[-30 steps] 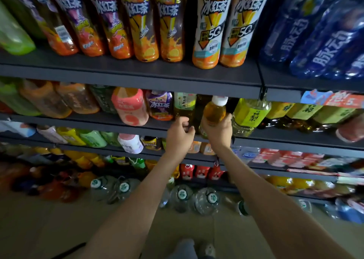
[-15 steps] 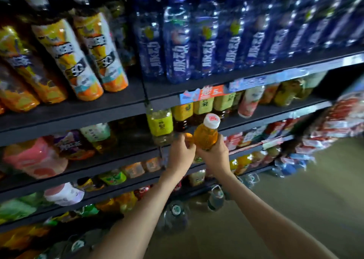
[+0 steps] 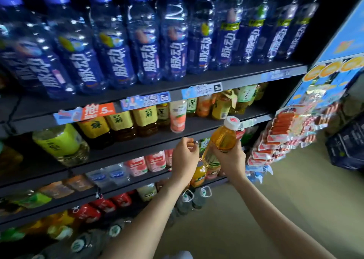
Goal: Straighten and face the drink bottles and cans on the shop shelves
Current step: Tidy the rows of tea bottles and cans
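Observation:
My right hand [image 3: 229,156] grips an amber tea bottle [image 3: 222,138] with a white cap, held tilted in front of the dark shelf edge [image 3: 137,146]. My left hand [image 3: 184,158] hovers just left of the bottle, fingers curled, holding nothing that I can make out. On the shelf behind stand yellow-labelled tea bottles [image 3: 144,121], a pink peach drink [image 3: 177,117] and green tea bottles [image 3: 244,97]. Blue bottles [image 3: 173,42] fill the shelf above in a row.
Lower shelves carry pink cartons [image 3: 155,161], red cans [image 3: 102,205] and water bottles [image 3: 110,175]. A rack of red snack packets [image 3: 285,128] hangs at the shelf's right end under a blue sign [image 3: 334,48]. A dark crate [image 3: 346,146] stands on the floor at right.
The view has swung right along the shelves. My right hand has carried the amber bottle along with it, away from its earlier shelf spot. My left hand stays beside it.

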`<action>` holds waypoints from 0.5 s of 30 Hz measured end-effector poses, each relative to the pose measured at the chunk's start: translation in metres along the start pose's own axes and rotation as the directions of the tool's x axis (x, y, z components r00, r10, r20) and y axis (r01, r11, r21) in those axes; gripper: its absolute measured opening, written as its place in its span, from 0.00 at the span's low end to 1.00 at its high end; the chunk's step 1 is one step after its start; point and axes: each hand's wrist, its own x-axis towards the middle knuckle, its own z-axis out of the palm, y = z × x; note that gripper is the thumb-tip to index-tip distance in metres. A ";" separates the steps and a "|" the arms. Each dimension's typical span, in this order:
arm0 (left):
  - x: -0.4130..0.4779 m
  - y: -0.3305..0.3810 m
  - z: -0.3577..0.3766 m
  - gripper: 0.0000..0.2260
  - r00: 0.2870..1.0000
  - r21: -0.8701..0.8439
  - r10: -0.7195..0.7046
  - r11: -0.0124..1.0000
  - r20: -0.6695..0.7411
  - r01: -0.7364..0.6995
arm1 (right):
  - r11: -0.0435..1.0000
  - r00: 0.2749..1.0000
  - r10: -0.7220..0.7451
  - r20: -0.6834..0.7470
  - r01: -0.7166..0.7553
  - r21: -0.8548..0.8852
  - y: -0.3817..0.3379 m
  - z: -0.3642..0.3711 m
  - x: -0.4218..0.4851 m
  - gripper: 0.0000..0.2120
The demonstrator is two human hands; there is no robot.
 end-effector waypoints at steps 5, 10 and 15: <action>0.036 0.031 0.053 0.09 0.999 -0.037 -0.005 0.999 -0.038 0.004 | 0.999 0.999 0.039 -0.018 -0.039 0.000 0.009 -0.029 0.066 0.27; 0.071 0.058 0.114 0.13 0.999 -0.021 -0.017 1.000 -0.048 0.016 | 0.998 0.998 0.062 -0.025 -0.062 0.003 0.019 -0.049 0.123 0.25; 0.089 0.087 0.162 0.10 1.000 -0.021 0.013 1.000 0.011 -0.012 | 0.998 0.997 0.063 -0.035 -0.063 -0.005 0.028 -0.077 0.173 0.25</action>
